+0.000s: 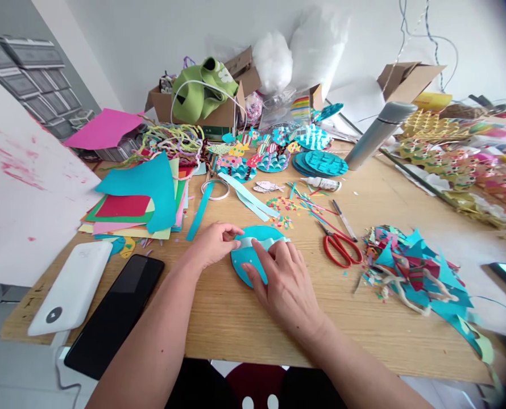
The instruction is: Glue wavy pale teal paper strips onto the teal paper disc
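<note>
A round blue paper disc (242,267) with small pale dots lies on the table in front of me. A light blue wavy paper strip (246,243) runs across its upper part. My left hand (219,245) pinches the strip's left end between thumb and fingers at the disc's edge. Over the disc's right side, my right hand (281,272) presses its fingertips along the strip, with thumb and index finger spread apart. Part of the disc and strip is hidden under the right hand. Red-handled scissors (342,250) lie to the right of it.
Light blue strips (253,201), a tape roll (215,190) and a glue bottle (323,183) lie beyond the disc. Coloured sheets (129,207), a black phone (116,315) and a white power bank (71,287) are leftward. Paper scraps (423,272) are piled rightward, below a steel flask (376,136).
</note>
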`<state>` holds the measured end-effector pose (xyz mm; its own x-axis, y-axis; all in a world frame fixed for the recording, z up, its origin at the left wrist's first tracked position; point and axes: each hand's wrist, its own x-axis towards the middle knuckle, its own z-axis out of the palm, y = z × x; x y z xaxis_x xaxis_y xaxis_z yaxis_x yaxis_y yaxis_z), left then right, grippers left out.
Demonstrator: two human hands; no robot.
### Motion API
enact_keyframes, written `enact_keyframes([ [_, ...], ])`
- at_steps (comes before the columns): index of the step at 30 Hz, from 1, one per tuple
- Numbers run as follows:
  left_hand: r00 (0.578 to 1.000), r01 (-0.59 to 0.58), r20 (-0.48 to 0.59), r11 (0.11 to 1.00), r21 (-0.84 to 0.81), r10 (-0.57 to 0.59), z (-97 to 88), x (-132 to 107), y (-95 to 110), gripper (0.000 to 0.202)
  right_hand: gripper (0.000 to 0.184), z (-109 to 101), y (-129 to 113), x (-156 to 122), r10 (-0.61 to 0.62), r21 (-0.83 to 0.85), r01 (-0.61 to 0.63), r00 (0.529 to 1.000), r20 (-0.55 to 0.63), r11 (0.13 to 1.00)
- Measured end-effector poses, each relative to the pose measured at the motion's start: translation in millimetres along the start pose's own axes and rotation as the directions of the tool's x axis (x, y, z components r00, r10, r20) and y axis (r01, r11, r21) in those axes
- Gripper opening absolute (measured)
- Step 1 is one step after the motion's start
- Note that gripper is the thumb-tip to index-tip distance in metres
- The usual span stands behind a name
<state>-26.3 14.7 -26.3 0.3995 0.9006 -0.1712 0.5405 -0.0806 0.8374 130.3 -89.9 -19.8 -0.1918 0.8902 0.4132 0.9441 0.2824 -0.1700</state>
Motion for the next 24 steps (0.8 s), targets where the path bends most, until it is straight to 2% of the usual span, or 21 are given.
enact_keyframes([
  [5,1.000,0.005,0.014,1.000,-0.013,-0.005,2.6,1.2,-4.5,0.027,0.051,3.5,-0.9,-0.2,0.010,-0.013,-0.009,0.996,0.085,1.000],
  [24,1.000,-0.008,-0.018,1.000,0.018,0.008,3.8,1.5,-3.6,0.018,0.053,8.9,-1.8,0.9,0.041,-0.053,-0.033,0.987,0.157,0.998],
])
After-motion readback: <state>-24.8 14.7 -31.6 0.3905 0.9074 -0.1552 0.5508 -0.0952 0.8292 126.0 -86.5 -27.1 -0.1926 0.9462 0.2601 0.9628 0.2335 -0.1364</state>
